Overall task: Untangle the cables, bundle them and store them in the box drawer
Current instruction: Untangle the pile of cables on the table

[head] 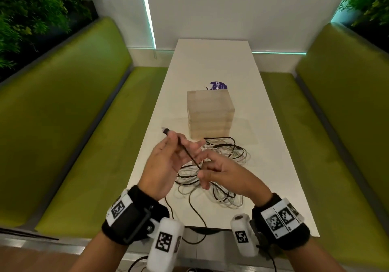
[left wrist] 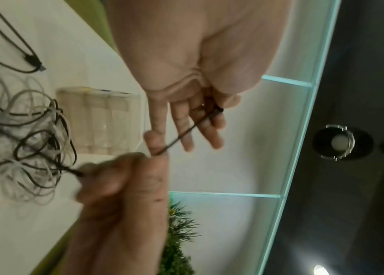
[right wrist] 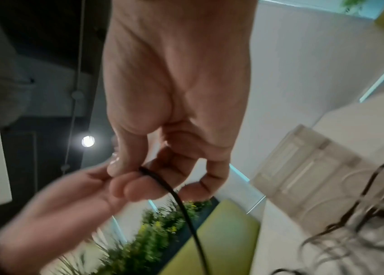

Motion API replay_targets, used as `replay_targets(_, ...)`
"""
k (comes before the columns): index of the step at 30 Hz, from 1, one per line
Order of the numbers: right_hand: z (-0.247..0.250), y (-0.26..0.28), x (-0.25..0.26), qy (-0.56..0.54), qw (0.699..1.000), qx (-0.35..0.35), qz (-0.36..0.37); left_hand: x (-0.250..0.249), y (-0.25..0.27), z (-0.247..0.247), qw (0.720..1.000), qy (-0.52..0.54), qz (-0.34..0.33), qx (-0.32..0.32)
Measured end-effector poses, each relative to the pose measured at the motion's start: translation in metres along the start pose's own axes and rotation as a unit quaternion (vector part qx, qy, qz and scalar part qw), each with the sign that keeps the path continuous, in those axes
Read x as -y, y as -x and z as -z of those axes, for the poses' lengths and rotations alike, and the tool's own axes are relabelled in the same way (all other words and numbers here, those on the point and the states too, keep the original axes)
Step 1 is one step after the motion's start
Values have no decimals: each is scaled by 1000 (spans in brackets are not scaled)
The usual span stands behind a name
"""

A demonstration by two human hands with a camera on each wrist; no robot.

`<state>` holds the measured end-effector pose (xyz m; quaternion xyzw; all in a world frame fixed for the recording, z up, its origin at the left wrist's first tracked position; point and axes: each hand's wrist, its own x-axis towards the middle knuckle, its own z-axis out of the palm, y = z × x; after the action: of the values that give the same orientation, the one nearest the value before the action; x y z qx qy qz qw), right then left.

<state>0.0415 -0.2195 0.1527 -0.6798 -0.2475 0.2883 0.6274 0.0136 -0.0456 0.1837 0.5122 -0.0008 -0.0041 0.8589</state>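
Left hand [head: 166, 162]: my thumb pins the black cable [head: 187, 152] near its plug, fingers straight.
Right hand [head: 223, 175]: I pinch it lower down.
Tangle [head: 219, 172]: on the table [head: 273, 166], before the box drawer [head: 210, 114].

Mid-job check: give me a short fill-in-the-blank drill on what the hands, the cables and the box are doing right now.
1. Both hands hold a stretch of the ____ cable above the table.
2. The left hand pinches that cable near its ____ end.
3. The right hand pinches it above the tangled pile of black and ____ cables.
4. The box stands ____ the pile, its drawers closed.

Missing words: black; plug; white; behind
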Motion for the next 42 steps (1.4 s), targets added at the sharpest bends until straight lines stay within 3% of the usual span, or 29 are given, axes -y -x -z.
replay_targets(4,17,-7,-32,215,975,41,-33,-31,-5,13,992,100,-48,-53)
replay_targets(6,29,-2,-42,202,978,23,-41,-49,-11,29,990,90,-72,-79)
replay_targets(8,38,5,-46,156,987,-31,-35,-56,-17,46,990,16,-84,-111)
replay_targets(10,42,9,-43,118,989,-85,-15,-44,-20,55,981,-134,-64,-127)
replay_targets(12,37,6,-33,90,989,-115,8,-18,-21,50,952,-294,-25,-79)
replay_targets(14,25,-1,-21,75,989,-121,27,12,-18,38,930,-367,16,26)
replay_targets(16,15,-9,-14,73,987,-135,38,34,-14,28,928,-353,34,110)
replay_targets(17,12,-11,-13,66,986,-150,41,39,-12,23,933,-336,29,122)
replay_targets(20,10,-15,-8,40,979,-196,45,47,-10,11,945,-321,-3,69)
replay_targets(23,3,-15,-2,4,980,-194,42,55,-8,-3,963,-266,-32,-21)
replay_targets(27,-10,-18,1,-27,990,-136,27,46,-9,-14,997,-38,-9,-65)
replay_targets(30,-6,-12,-5,-23,995,-86,51,28,-18,-3,991,122,-6,-60)
replay_targets(32,3,-9,-9,20,995,-76,57,16,-22,3,983,167,-31,-64)
replay_targets(36,30,-5,-34,176,983,-34,-27,-18,-26,30,964,246,-55,-89)
replay_targets(39,49,4,-57,194,979,-45,-45,-49,-28,56,966,212,-94,-115)
replay_targets(42,52,7,-57,136,984,-114,-17,-39,-25,59,978,-54,-96,-179)
